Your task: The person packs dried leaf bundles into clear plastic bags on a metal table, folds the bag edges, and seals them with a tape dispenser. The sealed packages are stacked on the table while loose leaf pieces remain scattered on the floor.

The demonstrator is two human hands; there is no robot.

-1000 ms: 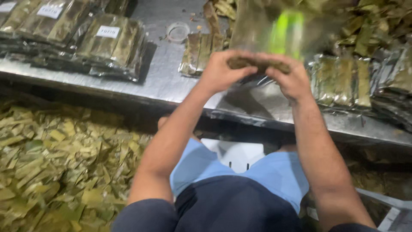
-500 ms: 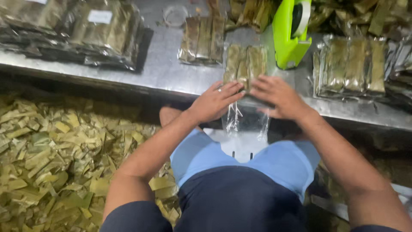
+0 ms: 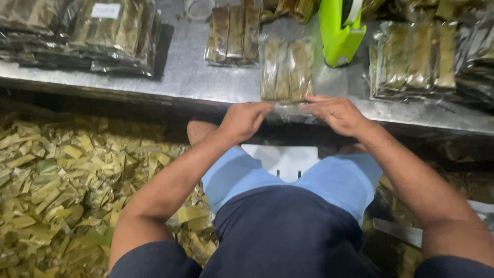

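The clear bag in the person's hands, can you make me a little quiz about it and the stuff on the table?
1. True or false: both hands touch the open end of the clear bag at the edge of the metal table.
2. What stands just right of the bag's far end? A) a bright green tape dispenser B) a red bucket C) a book
3. What lies heaped on the floor to the person's left?

Key:
1. True: left hand and right hand pinch the bag's near end.
2. A
3. A pile of folded yellow-green leaves.
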